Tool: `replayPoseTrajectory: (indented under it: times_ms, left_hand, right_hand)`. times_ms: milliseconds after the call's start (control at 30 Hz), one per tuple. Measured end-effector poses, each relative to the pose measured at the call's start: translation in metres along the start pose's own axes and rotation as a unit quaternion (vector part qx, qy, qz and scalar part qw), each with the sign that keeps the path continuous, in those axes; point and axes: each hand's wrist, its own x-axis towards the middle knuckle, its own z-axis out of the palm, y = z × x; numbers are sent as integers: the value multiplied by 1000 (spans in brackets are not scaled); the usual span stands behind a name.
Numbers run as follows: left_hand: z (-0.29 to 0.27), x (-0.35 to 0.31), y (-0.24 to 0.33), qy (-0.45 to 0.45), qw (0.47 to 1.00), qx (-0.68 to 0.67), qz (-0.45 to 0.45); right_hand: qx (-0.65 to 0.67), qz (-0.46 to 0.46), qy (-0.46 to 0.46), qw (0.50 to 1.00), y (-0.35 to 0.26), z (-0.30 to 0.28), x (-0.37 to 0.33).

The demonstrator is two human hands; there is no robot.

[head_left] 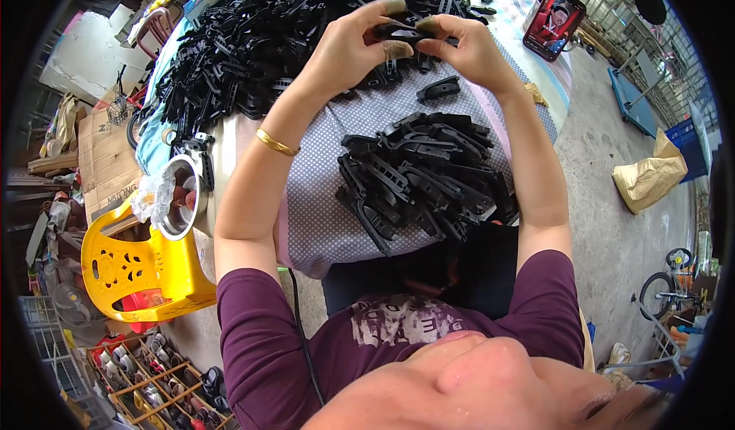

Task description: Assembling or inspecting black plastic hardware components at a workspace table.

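Note:
Both hands hold a black plastic part (398, 31) over the table's far side. My left hand (346, 50), with a gold bangle on its wrist, pinches one end between thumb and fingers. On the other end, the thumb and fingers of my right hand (470, 49) are closed. The fingertips look covered or stained a dull olive. Behind the hands spreads a large heap of similar black parts (245, 35). A smaller pile of them (421, 170) lies nearer me, and one loose part (439, 88) rests just below my right hand.
A dotted cloth (314, 227) covers the table. At its right edge stands a phone (554, 22) with a lit screen. To the left, a yellow plastic chair (176, 265) bears a metal bowl (181, 227). A gold-coloured sack (651, 176) and a blue trolley (634, 101) stand on the floor at right.

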Motion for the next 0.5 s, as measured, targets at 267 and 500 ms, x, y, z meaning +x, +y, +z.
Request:
replayPoseTrajectory:
  times_ms: [267, 500]
  left_hand:
    - [30, -9, -21, 52, 933, 357, -6]
    - [30, -12, -20, 47, 947, 303, -94]
  right_hand:
    - [-60, 164, -283, 943, 17, -17, -3]
    - [6, 230, -275, 934, 20, -29, -4]
